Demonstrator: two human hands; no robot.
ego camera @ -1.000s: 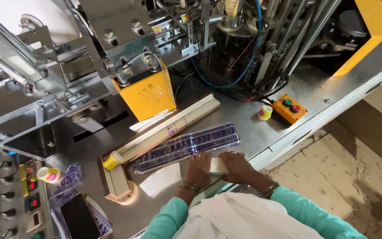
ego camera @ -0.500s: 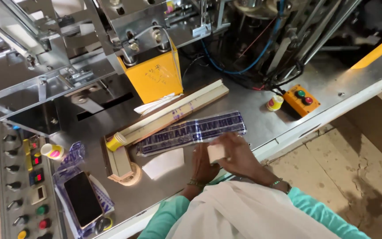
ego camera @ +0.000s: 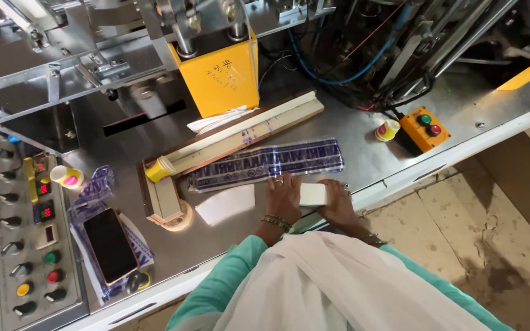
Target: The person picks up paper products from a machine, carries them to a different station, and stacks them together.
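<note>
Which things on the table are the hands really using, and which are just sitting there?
In use: left hand and right hand hold a white stack beside the blue printed sleeve.

Lying about: phone, button box, small cup, white paper.

A long clear sleeve (ego camera: 267,165) with blue print lies flat on the steel table (ego camera: 363,159). A dark phone screen (ego camera: 109,245) rests on printed wrappers (ego camera: 96,193) beside red displays (ego camera: 43,212).
</note>
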